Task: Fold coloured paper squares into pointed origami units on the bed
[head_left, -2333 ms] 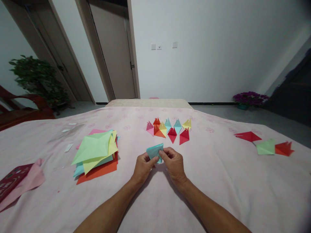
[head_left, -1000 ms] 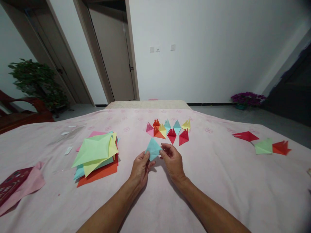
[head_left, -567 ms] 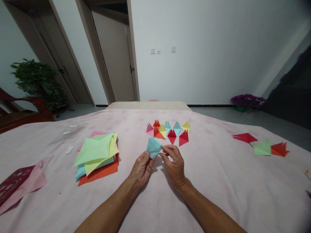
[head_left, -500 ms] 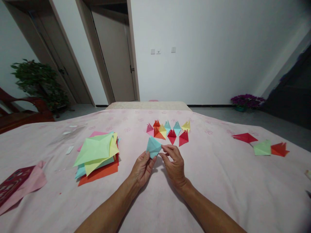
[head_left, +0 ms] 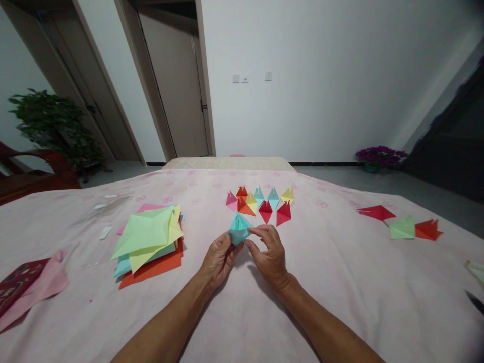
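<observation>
A small folded light-blue origami paper point(head_left: 239, 233) is held up over the table in front of me. My left hand point(head_left: 220, 257) pinches its lower left part between thumb and fingers. The fingertips of my right hand point(head_left: 270, 254) are at its right corner, with the index finger on the paper and the thumb just below. A flap on the upper side stands raised, showing a fold inside. Just beyond the paper are several folded paper cranes, among them a red crane point(head_left: 284, 214), an orange crane point(head_left: 245, 205) and a pink crane point(head_left: 232, 200).
To the left lies a stack of coloured paper squares point(head_left: 145, 234), with a clear plastic wrapper point(head_left: 109, 212) behind it. A dark red packet point(head_left: 22, 282) rests on pink paper at far left. More folded pieces, including a green one point(head_left: 403, 228), lie right on the pink tablecloth point(head_left: 340, 292).
The blue paper's top flap has lifted and opened from a flat diamond, while my right fingers stay at its right corner. The whole view has shifted slightly.
</observation>
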Demonstrator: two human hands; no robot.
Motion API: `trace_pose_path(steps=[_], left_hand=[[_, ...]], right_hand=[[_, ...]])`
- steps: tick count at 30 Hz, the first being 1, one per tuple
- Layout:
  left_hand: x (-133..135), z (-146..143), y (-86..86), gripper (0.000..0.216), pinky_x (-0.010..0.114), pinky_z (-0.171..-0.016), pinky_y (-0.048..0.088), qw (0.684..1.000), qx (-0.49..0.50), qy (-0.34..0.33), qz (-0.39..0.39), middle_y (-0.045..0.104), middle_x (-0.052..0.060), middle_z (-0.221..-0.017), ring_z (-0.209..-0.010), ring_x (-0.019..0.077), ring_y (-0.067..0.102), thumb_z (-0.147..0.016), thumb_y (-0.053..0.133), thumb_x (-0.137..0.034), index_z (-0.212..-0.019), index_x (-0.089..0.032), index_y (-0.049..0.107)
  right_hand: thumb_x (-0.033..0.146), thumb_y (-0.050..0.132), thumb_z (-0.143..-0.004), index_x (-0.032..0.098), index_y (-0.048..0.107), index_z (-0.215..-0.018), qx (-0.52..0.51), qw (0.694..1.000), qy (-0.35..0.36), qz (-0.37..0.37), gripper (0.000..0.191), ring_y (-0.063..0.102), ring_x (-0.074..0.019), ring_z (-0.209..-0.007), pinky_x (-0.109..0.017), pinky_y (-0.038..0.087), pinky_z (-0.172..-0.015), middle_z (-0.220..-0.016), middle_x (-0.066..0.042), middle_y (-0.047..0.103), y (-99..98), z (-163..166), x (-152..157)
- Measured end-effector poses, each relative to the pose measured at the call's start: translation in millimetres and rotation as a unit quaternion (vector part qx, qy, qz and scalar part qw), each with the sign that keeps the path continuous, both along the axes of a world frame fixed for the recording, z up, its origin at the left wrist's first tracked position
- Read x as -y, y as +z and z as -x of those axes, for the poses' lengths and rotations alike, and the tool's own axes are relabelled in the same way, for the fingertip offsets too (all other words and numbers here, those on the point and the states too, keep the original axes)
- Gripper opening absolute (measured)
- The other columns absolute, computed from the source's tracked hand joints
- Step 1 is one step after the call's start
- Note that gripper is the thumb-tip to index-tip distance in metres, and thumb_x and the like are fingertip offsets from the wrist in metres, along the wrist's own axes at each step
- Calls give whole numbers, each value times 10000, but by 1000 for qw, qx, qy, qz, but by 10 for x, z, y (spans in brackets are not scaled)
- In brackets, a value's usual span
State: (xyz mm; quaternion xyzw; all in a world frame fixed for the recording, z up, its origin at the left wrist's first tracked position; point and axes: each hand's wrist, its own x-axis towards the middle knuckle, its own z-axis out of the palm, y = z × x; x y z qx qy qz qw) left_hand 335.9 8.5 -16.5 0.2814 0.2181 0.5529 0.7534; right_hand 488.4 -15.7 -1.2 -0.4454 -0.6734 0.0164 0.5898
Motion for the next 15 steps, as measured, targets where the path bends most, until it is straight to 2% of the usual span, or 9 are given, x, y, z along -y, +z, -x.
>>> trace_pose_path(steps=[5,9,11,13,15], left_hand=[[-2,1,18,313,210,-782,592,1000,-12,-12,4,746,77,-973,-825,130,693,-742,816,-280,-986,-102,730],[-32,27,35,299,195,-755,599,998,-28,-45,15,740,92,-984,-823,133,701,-778,787,-270,-1005,-87,720],[-62,46,23,297,197,-732,609,997,-36,-58,27,738,91,-985,-810,132,706,-790,775,-258,-1025,-88,711],[-90,60,6,281,195,-711,614,997,-36,-61,37,738,81,-956,-785,127,709,-793,771,-243,-1017,-85,706],[-106,65,-7,266,194,-706,616,996,-35,-64,45,739,84,-930,-767,127,711,-797,765,-237,-998,-73,704]], right_hand=[[148,618,-806,217,619,-967,11,997,55,58,175,565,-193,-861,-297,479,-662,-932,-45,571,57,-75,-21],[185,603,-822,216,583,-1014,7,978,141,152,196,544,-154,-753,-279,452,-655,-907,-15,586,74,-194,-71],[233,580,-865,217,582,-1002,8,966,177,189,139,530,-146,-731,-274,440,-655,-883,-6,579,89,-247,-100],[282,545,-911,209,593,-895,20,960,202,194,88,511,-144,-723,-270,423,-654,-823,0,543,112,-281,-128],[311,515,-940,199,598,-801,34,958,221,181,197,505,-146,-731,-270,415,-668,-775,1,502,137,-296,-154]])
